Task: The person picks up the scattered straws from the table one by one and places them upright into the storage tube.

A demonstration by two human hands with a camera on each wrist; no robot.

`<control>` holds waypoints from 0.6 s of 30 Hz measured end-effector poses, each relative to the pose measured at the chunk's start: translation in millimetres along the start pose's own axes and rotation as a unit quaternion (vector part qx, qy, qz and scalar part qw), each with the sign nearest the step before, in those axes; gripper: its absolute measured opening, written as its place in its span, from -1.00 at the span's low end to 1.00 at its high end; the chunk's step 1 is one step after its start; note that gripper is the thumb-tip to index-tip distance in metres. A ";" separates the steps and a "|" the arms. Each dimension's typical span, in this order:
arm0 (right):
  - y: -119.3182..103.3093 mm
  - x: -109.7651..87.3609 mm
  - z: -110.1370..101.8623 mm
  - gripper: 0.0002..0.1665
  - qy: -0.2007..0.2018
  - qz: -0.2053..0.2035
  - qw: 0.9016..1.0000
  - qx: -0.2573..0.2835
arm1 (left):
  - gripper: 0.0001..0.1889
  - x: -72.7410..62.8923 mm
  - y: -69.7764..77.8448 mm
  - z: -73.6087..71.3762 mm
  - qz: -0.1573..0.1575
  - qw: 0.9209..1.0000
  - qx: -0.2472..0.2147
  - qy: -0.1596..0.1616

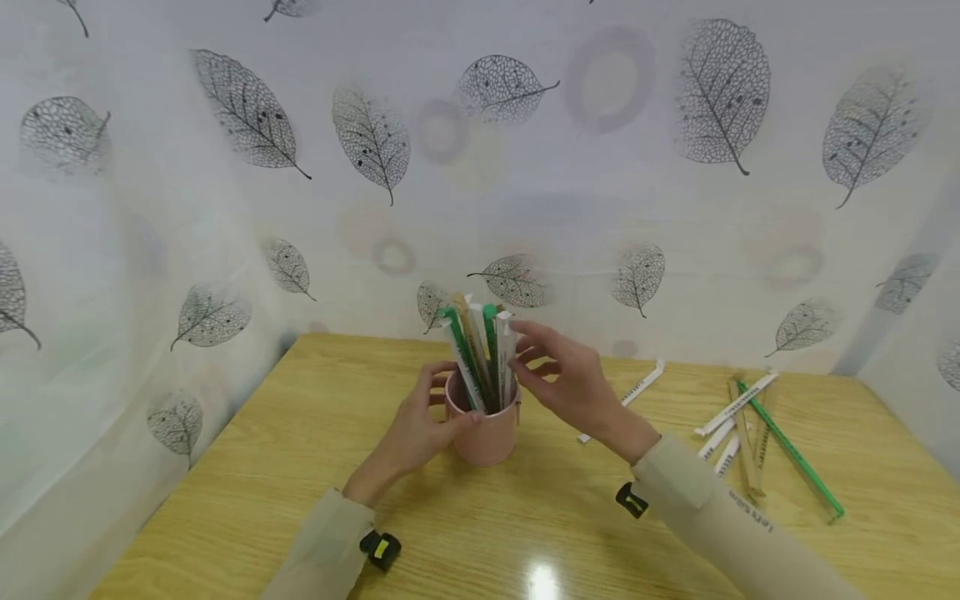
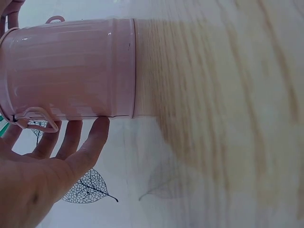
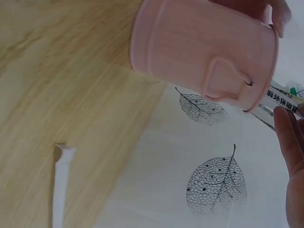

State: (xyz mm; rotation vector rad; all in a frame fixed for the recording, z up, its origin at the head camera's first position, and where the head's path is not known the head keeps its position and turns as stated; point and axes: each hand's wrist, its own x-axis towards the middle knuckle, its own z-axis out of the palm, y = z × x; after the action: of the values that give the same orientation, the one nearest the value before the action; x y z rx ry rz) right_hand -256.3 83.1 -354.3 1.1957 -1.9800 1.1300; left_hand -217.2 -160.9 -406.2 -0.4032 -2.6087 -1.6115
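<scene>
A pink metal bucket with small side handles stands upright on the table. Several straws lean in it, some in white paper wrappers, others green or brown. My left hand holds the bucket from the left, its thumb at the rim. That left hand shows its fingers along the bucket's side in the left wrist view. At the bucket's right, my right hand pinches a white wrapped straw standing in it. Printed lettering shows on a wrapper beside the right fingers in the right wrist view.
On the right of the wooden table lies a loose pile with white wrapped straws, brown straws and a green straw. One white wrapped straw lies apart, behind my right hand. A leaf-patterned curtain hangs behind the table.
</scene>
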 end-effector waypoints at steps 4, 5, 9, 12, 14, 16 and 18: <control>2.8 -6.3 3.1 -0.27 -0.009 -0.003 1.000 0.007 | -0.23 -0.5 -0.8 -0.2 0.001 1.000 -0.003 0.000; 3.1 -7.5 3.0 -0.25 -0.014 -0.003 1.000 0.010 | -0.23 -0.5 -1.1 -0.2 0.002 1.000 -0.002 0.000; 2.9 -12.5 -5.0 -0.05 -0.042 0.006 0.999 0.010 | -0.23 -1.2 -1.3 -0.2 0.003 1.000 -0.001 -0.001; 2.9 -17.5 -20.4 0.02 -0.064 0.014 0.998 -0.013 | -0.22 -1.0 -1.0 -0.5 0.001 1.000 0.002 -0.001; 4.4 -23.1 -34.9 -0.09 -0.086 0.008 0.996 -0.034 | -0.22 -0.7 -0.7 -0.7 0.002 1.000 0.004 -0.001; 5.9 -31.3 -52.4 -0.29 -0.124 -0.001 0.990 -0.060 | -0.22 -0.5 -0.9 -0.9 0.003 1.000 0.009 -0.003; 5.9 -42.4 -71.2 -0.46 -0.186 0.007 0.979 -0.080 | -0.22 -0.9 -1.5 -1.2 0.004 1.000 0.011 -0.005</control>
State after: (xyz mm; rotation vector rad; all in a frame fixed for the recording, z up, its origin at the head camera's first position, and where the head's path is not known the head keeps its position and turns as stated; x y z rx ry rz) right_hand -240.0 164.6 -355.2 1.3853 -2.3077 0.7758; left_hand -216.8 -162.8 -407.1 -0.4198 -2.6251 -1.5823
